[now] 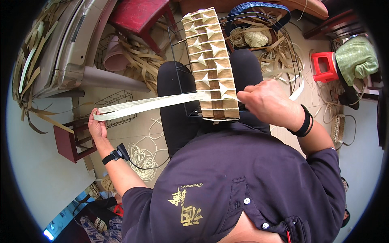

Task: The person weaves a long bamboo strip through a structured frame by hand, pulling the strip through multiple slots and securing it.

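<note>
Leftmost, tan strips [36, 52] hang in a bundle, too many to count. One small dark-red stool [65, 141] stands on the floor, the first of three stools. Just above it, the left hand [98, 126] has its fingers closed on the folded end of one long white strip [150, 106], whose two layers run rightward to the woven piece. One wire frame [115, 98] lies beyond the strip; one pink bucket [114, 52] is near it, beside loose strips, its contents unclear. A second red stool [135, 18] stands farther back, and one loose heap of pale cord [142, 160] lies nearer.

Upright in the middle, between the knees, is the woven piece [208, 52]: tan, crossed by cream cords, a brown band down its centre, and two columns of about five pointed cream folds each. At its right edge, the right hand [263, 101] pinches a narrow pale strand [231, 96] between bunched fingers. Behind, one blue-rimmed basket [259, 6] holds a ball of cord [257, 39]. Farthest right are the third stool [319, 77], bright red, and one green cloth [356, 56].
</note>
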Motion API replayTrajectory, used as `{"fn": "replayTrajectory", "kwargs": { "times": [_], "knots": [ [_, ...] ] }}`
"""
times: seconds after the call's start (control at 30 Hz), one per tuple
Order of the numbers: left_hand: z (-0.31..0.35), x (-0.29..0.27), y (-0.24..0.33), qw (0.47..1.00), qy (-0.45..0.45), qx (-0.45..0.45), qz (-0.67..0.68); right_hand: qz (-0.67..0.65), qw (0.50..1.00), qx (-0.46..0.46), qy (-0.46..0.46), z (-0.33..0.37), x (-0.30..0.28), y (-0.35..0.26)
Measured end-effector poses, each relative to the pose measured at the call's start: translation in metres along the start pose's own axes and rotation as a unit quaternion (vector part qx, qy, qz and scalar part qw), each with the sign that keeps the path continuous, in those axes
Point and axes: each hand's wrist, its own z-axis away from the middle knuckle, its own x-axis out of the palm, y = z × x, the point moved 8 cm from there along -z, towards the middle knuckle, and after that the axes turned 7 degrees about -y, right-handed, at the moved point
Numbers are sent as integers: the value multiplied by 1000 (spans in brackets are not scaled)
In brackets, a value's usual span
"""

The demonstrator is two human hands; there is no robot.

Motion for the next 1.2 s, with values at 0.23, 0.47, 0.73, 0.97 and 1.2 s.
{"fn": "replayTrajectory", "kwargs": {
  "times": [0.23,0.47,0.73,0.97,1.2],
  "knots": [
    [4,-2,-19,995,25,-66,-75,141,966,3,218,18,-2,15],
    [9,37,-79,979,49,-153,-128,165,949,-19,269,49,-13,19],
    [5,77,-93,990,10,-139,-26,109,952,6,285,71,-21,34],
    [4,35,-77,994,64,-93,9,43,957,0,287,57,-11,29],
    [16,-29,-10,995,16,-39,91,-15,969,-15,244,26,0,15]
  ]
}}
